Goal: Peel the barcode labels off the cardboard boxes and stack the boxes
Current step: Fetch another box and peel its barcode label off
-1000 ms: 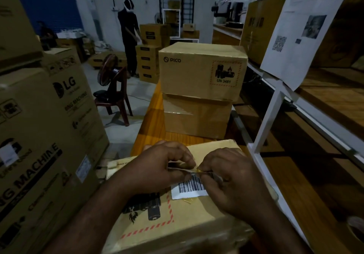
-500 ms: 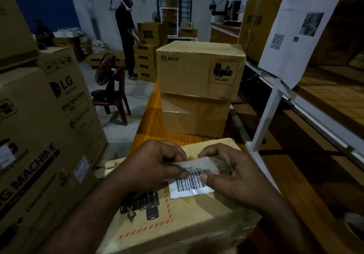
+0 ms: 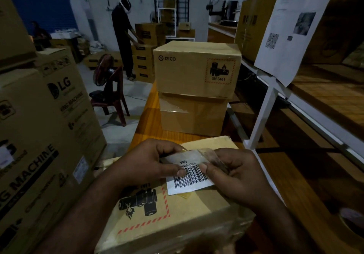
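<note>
The person is working at a wooden table (image 3: 146,120) in a dim storeroom. A cardboard box (image 3: 177,214) is lying at the near edge of the table, and both hands are resting on its top side. The left hand (image 3: 151,163) is pinching the left end of a white barcode label (image 3: 190,177) between thumb and fingers, so its grip is narrow and is holding the label. The right hand (image 3: 232,175) is pressing its thumb on the right part of the same label, and its fingers are closing around a clear piece of tape or film (image 3: 212,155) that is joining the far end of the label. The far part of the label is lifting away from the box, while its near edge is lying on the cardboard, just beside a red dashed battery warning mark (image 3: 143,202).

Further along the table, toward its far edge, two more boxes are standing one on another. The upper box (image 3: 195,70) is showing the word PICO and a similar warning mark, and the lower box (image 3: 193,114) is carrying a strip of clear tape on its near side. They are well apart from the box under the hands.

On the left of the table, large cartons (image 3: 43,131) of washing machines are standing on the floor. On the right, a white shelf frame (image 3: 264,112) is holding a hanging paper sheet (image 3: 291,27). In the background another person (image 3: 123,35) is bending over a pile of boxes, near a dark chair (image 3: 112,96).
</note>
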The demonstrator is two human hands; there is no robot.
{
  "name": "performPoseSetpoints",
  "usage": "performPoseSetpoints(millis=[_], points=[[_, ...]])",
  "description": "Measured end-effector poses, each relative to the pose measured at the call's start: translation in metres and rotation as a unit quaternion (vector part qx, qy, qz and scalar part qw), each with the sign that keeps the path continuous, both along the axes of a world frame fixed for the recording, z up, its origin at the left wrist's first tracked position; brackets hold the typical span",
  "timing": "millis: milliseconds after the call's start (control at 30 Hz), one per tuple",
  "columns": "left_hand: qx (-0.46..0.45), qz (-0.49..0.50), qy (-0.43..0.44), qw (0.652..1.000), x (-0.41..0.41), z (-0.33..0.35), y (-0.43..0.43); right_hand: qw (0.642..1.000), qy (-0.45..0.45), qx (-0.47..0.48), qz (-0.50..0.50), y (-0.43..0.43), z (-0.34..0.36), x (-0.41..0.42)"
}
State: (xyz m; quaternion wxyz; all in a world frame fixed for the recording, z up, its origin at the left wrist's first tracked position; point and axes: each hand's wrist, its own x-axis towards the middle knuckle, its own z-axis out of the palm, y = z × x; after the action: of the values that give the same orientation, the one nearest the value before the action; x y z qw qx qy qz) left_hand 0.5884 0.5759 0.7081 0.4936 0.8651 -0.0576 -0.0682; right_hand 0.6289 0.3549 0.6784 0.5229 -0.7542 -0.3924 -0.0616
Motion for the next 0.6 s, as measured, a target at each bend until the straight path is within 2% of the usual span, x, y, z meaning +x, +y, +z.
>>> performPoseSetpoints(millis=[133, 233, 400, 600], points=[[-0.013, 0.002, -0.005, 1.000, -0.002, 0.000, 0.002, 0.999, 0.026, 0.031, 0.001, 0.001, 0.002, -0.002], [-0.032, 0.012, -0.009, 0.999, -0.003, 0.000, 0.005, 0.992, 0.111, 0.057, -0.001, 0.000, 0.003, 0.001], [-0.032, 0.024, -0.020, 0.999, -0.004, 0.000, 0.005, 0.991, 0.116, -0.057, 0.028, 0.004, 0.009, 0.003], [-0.038, 0.049, -0.014, 0.998, -0.005, 0.002, 0.003, 0.990, 0.123, -0.063, 0.018, 0.005, 0.011, 0.001]])
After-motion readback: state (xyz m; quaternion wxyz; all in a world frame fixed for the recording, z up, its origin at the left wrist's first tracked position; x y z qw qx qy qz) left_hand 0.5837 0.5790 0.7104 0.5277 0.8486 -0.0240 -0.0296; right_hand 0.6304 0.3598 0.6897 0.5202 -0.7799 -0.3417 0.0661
